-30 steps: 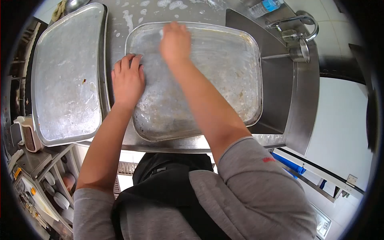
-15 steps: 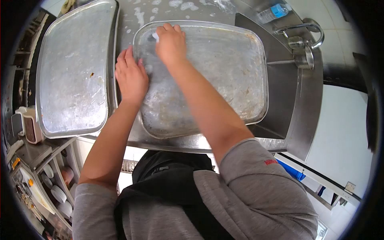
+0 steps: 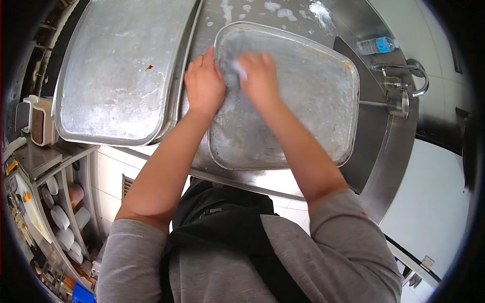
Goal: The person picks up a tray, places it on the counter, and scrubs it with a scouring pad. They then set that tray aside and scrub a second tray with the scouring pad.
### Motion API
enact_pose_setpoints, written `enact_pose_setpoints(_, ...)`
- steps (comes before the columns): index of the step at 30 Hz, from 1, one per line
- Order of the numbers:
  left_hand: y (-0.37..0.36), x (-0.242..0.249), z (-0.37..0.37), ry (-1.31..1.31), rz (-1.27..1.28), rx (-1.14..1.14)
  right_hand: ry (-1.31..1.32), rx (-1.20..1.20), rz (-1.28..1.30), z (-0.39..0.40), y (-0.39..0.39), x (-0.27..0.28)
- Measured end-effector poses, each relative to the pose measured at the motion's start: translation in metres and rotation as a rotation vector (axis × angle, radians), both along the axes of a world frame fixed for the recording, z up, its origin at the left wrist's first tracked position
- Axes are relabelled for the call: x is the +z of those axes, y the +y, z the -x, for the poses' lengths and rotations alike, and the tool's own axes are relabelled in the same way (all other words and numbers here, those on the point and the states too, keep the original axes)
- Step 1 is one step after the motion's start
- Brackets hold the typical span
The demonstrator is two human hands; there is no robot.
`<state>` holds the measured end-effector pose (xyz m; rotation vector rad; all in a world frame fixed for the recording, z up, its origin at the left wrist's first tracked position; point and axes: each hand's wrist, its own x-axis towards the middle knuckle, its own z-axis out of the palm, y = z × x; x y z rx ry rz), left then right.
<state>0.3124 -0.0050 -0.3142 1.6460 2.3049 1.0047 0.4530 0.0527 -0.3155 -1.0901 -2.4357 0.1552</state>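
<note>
A large metal baking tray (image 3: 313,96) with brownish stains and a rolled rim lies over the sink. My left hand (image 3: 205,86) grips its left rim, fingers pointing away from me. My right hand (image 3: 259,76), smeared by motion, is closed on a small white scrubbing piece (image 3: 240,69) against the tray's upper left surface. Most of that piece is hidden under the fingers, so its exact kind does not show. To the left lies a stack of similar baking trays (image 3: 113,76), the top one carrying a small brown speck.
Soapy water marks the steel counter (image 3: 252,11) behind the tray. At the right stand a water bottle (image 3: 376,46), a faucet (image 3: 422,83) and a metal cup (image 3: 398,103). A beige container (image 3: 41,121) and shelves with white bowls (image 3: 59,218) are at the left.
My right hand has moved toward me over the tray, still holding the white piece. My left hand stays at the left rim. The whole view has shifted and turned.
</note>
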Motion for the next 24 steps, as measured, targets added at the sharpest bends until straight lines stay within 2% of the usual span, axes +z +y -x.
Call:
enact_pose_setpoints(1,0.0,0.002,0.0,-0.018,0.043,0.004,-0.001,0.082,0.012,-0.013,-0.025,-0.004)
enact_pose_setpoints(4,0.0,0.001,0.001,-0.013,0.024,0.001,-0.02,0.161,0.093,-0.025,-0.036,0.011)
enact_pose_setpoints(8,0.0,0.001,0.001,-0.037,0.038,-0.007,0.027,-0.11,-0.106,0.011,0.073,0.002)
enact_pose_setpoints(11,0.0,-0.002,0.0,-0.045,0.04,-0.006,0.024,-0.019,-0.049,-0.002,0.038,0.006)
enact_pose_setpoints(13,0.002,0.0,0.0,-0.053,0.025,0.001,-0.094,0.049,0.09,-0.035,-0.017,0.017)
enact_pose_setpoints(15,0.0,-0.001,0.0,-0.064,0.028,0.018,-0.17,0.008,0.339,-0.061,-0.056,0.035)
enact_pose_setpoints(18,0.001,-0.002,-0.001,-0.064,0.018,0.015,-0.287,-0.077,0.433,-0.056,-0.059,0.064)
enact_pose_setpoints(19,0.001,-0.002,0.0,-0.049,0.008,0.009,-0.286,-0.076,0.434,-0.051,-0.053,0.066)
enact_pose_setpoints(21,0.001,-0.003,-0.001,-0.031,0.002,0.007,-0.517,-0.086,0.295,-0.037,-0.036,0.065)
enact_pose_setpoints(24,0.001,-0.004,0.0,-0.017,0.019,0.005,-0.619,-0.063,0.329,-0.027,-0.032,0.071)
